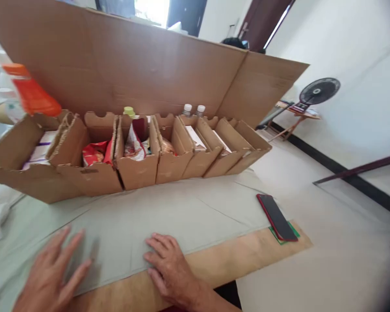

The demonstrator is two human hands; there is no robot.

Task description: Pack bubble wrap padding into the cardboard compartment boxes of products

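My left hand point(53, 271) lies flat on the pale sheet point(169, 212) covering the table, fingers stretched out, holding nothing. My right hand point(170, 268) rests palm down near the sheet's front edge, fingers spread and bare. Beyond both hands stands a row of open cardboard compartments point(136, 171). They hold red snack packets point(95, 152), a white and red packet point(134, 145), white boxes point(40, 151) and capped bottles point(192, 109). Neither hand touches the compartments.
A tall cardboard screen point(133, 69) rises behind the row. A dark phone in a red case point(276, 216) lies on a green pad at the table's right corner. An orange-capped spray bottle point(30, 93) stands at far left. A floor fan point(318, 92) and low stand sit by the right wall.
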